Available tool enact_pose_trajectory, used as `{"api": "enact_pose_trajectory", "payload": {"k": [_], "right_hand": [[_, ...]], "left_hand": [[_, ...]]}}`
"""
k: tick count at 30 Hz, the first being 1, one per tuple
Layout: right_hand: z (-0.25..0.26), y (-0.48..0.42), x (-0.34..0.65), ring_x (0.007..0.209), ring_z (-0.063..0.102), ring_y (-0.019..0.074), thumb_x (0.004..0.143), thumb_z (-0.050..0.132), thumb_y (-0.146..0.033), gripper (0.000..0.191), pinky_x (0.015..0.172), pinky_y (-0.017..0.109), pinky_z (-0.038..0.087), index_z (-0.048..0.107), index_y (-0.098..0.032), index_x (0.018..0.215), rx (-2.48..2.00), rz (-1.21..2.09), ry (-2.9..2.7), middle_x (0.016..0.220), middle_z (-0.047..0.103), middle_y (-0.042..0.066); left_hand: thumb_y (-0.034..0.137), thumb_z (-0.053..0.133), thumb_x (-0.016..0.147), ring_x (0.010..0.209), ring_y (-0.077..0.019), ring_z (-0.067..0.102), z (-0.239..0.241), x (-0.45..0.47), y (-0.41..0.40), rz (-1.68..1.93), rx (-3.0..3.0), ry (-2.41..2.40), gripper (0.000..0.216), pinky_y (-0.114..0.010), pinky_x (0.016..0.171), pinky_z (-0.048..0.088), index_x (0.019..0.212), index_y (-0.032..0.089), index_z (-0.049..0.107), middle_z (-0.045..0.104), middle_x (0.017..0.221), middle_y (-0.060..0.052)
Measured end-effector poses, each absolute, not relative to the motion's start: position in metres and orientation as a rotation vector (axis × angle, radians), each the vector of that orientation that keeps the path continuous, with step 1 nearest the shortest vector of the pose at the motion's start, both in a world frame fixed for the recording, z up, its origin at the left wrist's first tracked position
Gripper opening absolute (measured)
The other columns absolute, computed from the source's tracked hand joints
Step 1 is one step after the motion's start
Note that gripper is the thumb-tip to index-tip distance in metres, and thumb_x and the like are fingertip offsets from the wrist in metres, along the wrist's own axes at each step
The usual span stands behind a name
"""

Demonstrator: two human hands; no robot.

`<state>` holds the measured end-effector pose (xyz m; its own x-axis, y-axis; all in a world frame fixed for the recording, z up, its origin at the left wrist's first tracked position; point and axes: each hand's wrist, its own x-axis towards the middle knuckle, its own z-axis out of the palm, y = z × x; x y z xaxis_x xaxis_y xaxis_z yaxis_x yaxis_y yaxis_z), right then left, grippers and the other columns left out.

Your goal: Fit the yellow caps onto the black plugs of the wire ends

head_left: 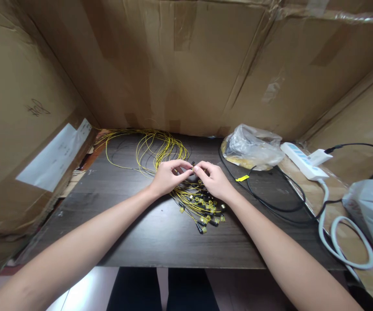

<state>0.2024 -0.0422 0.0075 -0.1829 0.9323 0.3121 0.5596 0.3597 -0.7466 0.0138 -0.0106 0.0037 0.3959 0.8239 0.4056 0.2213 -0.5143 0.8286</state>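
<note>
The person sits at a dark wooden table [134, 233] walled in by cardboard boxes [205, 65], with both hands brought together over a bundle of thin yellow cables [160, 149]. The left hand [167, 176] and the right hand [215, 180] meet fingertip to fingertip, pinching a small dark connector [192, 166] between them; the fingers are drawn in narrow around it, though what exactly they do to it is too small to make out. The cables loop away toward the back left of the table, while their ends lie gathered just under the right wrist, a cluster of connector ends with yellow tags [205, 211]. Judging by that heap, a good many ends already lie sorted together, and the one in the fingers is the piece in hand now; how many remain I cannot tell from the tangle. A single loose yellow tag [242, 178] lies apart to the right, near a black cord [270, 203]. Further right sit a crumpled plastic bag [253, 147] and a white power strip [303, 160].
</note>
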Motion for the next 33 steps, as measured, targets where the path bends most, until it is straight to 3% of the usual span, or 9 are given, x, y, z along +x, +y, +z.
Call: {"api": "enact_pose_trajectory", "payload": {"k": [6,11,19,25,33], "right_hand": [[0.0078,-0.0427,0.1990,0.073,0.055,0.0183,0.101,0.042,-0.034,0.036,0.072,0.032,0.039,0.054,-0.021,0.070,-1.286,0.552,-1.918,0.070,0.061,0.002],[0.0101,-0.0446,0.1986,0.076,0.057,0.0179,0.095,0.053,-0.030,0.015,0.071,0.030,0.042,0.060,-0.020,0.086,-1.246,0.623,-1.852,0.082,0.064,0.003],[0.0068,-0.0434,0.1962,0.071,0.055,0.0171,0.101,0.039,-0.035,0.036,0.071,0.030,0.041,0.053,-0.020,0.071,-1.206,0.705,-1.850,0.071,0.059,0.002],[0.0083,-0.0442,0.1976,0.075,0.055,0.0162,0.094,0.053,-0.031,0.016,0.070,0.028,0.041,0.060,-0.019,0.088,-1.210,0.697,-1.812,0.082,0.062,0.002],[0.0073,-0.0429,0.1954,0.071,0.053,0.0165,0.100,0.038,-0.033,0.035,0.071,0.030,0.039,0.051,-0.020,0.070,-1.201,0.725,-1.857,0.069,0.056,0.001]], "left_hand": [[0.030,0.071,0.082,0.059,-0.0103,0.061,0.0065,0.0148,-0.0125,1.103,1.963,0.900,0.016,-0.021,0.057,0.050,0.088,0.015,0.073,0.074,0.077,-0.003],[0.030,0.070,0.084,0.063,-0.0112,0.063,0.0064,0.0147,-0.0115,1.089,1.961,0.893,0.016,-0.020,0.058,0.051,0.089,0.015,0.072,0.074,0.081,-0.003],[0.030,0.070,0.084,0.060,-0.0101,0.061,0.0046,0.0148,-0.0110,1.091,1.974,0.869,0.016,-0.020,0.056,0.049,0.090,0.015,0.073,0.074,0.080,-0.003],[0.030,0.069,0.084,0.064,-0.0107,0.063,0.0051,0.0145,-0.0100,1.097,1.949,0.891,0.017,-0.020,0.058,0.049,0.090,0.015,0.072,0.075,0.084,-0.003],[0.028,0.069,0.085,0.063,-0.0109,0.063,0.0041,0.0143,-0.0111,1.113,1.986,0.902,0.016,-0.020,0.057,0.049,0.092,0.015,0.074,0.076,0.083,-0.004]]}}
